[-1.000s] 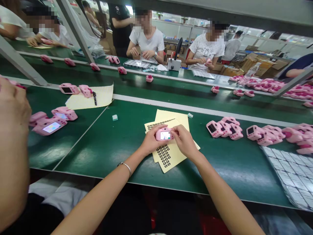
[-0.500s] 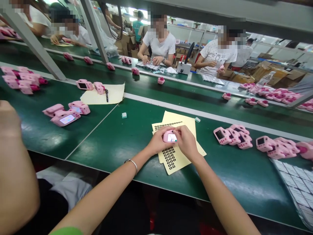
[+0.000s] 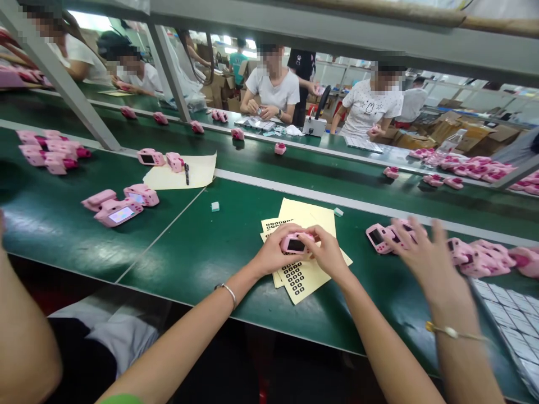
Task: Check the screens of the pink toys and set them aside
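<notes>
My left hand [image 3: 273, 253] and my right hand [image 3: 327, 253] both grip a small pink toy camera [image 3: 295, 244], its dark screen facing me. They hold it just above yellow sticker sheets [image 3: 303, 216] printed with rows of small black squares, lying on the green table [image 3: 202, 247]. A silver bracelet sits on my left wrist.
A co-worker's hand [image 3: 423, 255] with a gold bracelet reaches in from the right toward a pile of pink cameras [image 3: 389, 235]. More pink cameras [image 3: 120, 205] lie at the left. A tray of screen films [image 3: 511, 314] is at the right. Several people work across the belt [image 3: 337, 168].
The camera's screen, lit before, is now dark. A co-worker's hand has come in from the right toward the camera pile. My view has shifted a little.
</notes>
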Tool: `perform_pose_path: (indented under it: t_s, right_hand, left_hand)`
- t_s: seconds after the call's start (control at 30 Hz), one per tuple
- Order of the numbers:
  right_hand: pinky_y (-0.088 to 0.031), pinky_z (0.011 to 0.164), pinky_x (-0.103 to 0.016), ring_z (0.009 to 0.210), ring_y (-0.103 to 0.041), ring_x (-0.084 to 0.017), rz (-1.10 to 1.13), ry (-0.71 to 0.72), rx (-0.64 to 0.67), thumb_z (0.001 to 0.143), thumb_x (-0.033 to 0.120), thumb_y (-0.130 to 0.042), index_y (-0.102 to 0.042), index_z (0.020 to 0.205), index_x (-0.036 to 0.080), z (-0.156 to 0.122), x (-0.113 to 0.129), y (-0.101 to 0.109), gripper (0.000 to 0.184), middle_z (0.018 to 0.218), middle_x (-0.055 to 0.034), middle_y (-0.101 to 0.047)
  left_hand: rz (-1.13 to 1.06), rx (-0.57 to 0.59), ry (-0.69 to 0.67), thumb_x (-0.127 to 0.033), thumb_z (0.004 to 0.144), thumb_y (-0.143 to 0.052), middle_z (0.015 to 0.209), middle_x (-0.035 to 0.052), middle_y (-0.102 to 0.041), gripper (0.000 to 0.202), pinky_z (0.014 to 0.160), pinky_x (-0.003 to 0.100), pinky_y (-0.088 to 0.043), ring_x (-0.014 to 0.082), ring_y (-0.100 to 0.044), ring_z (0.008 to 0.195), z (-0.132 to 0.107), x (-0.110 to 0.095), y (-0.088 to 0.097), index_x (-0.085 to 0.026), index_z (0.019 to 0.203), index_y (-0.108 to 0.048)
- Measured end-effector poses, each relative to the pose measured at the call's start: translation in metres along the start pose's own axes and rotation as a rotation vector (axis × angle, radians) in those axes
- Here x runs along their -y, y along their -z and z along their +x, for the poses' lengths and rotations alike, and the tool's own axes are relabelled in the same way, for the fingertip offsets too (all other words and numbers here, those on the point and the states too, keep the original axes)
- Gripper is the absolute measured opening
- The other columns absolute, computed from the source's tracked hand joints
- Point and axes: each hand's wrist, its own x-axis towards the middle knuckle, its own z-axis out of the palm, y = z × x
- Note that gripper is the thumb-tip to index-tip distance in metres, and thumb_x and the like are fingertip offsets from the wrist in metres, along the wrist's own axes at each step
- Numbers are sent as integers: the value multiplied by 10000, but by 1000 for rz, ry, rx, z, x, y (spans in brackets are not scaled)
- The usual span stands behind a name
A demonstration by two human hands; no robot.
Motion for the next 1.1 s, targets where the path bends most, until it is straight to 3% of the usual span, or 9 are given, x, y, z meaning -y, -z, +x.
perform_pose_path:
  t_s: [0.07, 0.17, 0.4, 0.67, 0.77, 0.87, 0.97, 1.03, 1.1]
  right_hand:
    - [-513, 682, -294, 831, -599, -177, 81, 28, 85, 923, 502, -486, -602, 1046, 206, -6, 3, 5, 341, 978, -75, -641]
    - [-534, 776, -315, 928, -618, -184, 83, 95, 101, 932, 470, -494, -609, 1136, 251, -14, 6, 8, 321, 1113, -67, -640]
    - [-534, 769, -319, 891, -635, -182, 54, 146, 56, 926, 463, -509, -646, 1129, 180, -20, -5, 0, 374, 1093, -89, -658]
    - [-559, 746, -318, 859, -651, -198, 49, 117, 100, 847, 504, -615, -644, 1145, 175, -35, -17, -1, 444, 1123, -109, -652]
    - [-554, 735, -326, 800, -668, -207, 68, 61, 81, 816, 529, -633, -646, 1139, 185, -42, -32, 7, 472, 1079, -103, -667]
    - [-542, 711, -342, 801, -680, -246, -9, -79, -124, 747, 617, -629, -647, 1128, 213, -45, -60, 31, 555, 1024, -91, -688]
    - [-507, 689, -389, 790, -659, -287, -341, -279, -465, 715, 675, -557, -658, 1057, 234, -42, -91, 64, 568, 926, -83, -697]
    - [-492, 746, -410, 836, -645, -304, -498, -325, -579, 742, 628, -511, -647, 1044, 194, -40, -106, 83, 547, 917, -106, -689]
    - [-472, 800, -407, 914, -630, -316, -598, -317, -631, 777, 546, -479, -628, 1076, 142, -38, -115, 99, 524, 975, -142, -676]
  left_hand:
    - [-101, -14, 124, -352, 658, -815, 1222, 93, -629, 522, 1039, 363, -481, 195, -597, 1143, 0, -5, 1, -191, 1132, -666]
    - [-227, -152, 277, -380, 720, -760, 1121, 86, -681, 395, 955, 321, -514, 173, -642, 1021, -2, -11, 0, -166, 1049, -710]
    - [-385, -259, 345, -318, 729, -727, 988, 49, -699, 280, 819, 237, -500, 123, -631, 865, -13, -20, -8, -149, 952, -734]
    - [-365, -212, 336, -327, 801, -617, 986, 61, -678, 257, 902, 281, -481, 150, -614, 917, -33, -26, -16, -146, 956, -714]
    - [-287, -116, 330, -332, 839, -584, 1178, 72, -623, 374, 1019, 330, -458, 176, -584, 1095, -41, -27, -21, -200, 1187, -625]
    - [-159, -55, 304, -325, 816, -636, 1435, 88, -447, 675, 1061, 355, -469, 201, -453, 1324, -50, -32, -22, -286, 1434, -368]
    - [134, -87, 212, -260, 842, -578, 1363, 74, -509, 445, 1098, 389, -457, 194, -471, 1298, -59, -40, -18, -272, 1286, -542]
    - [352, -95, 191, -258, 871, -522, 1287, 69, -563, 285, 1156, 453, -398, 210, -487, 1277, -66, -42, -14, -251, 1124, -653]
    - [514, -69, 204, -307, 869, -536, 1326, 71, -544, 289, 1193, 538, -326, 259, -433, 1345, -72, -40, -10, -255, 1121, -666]
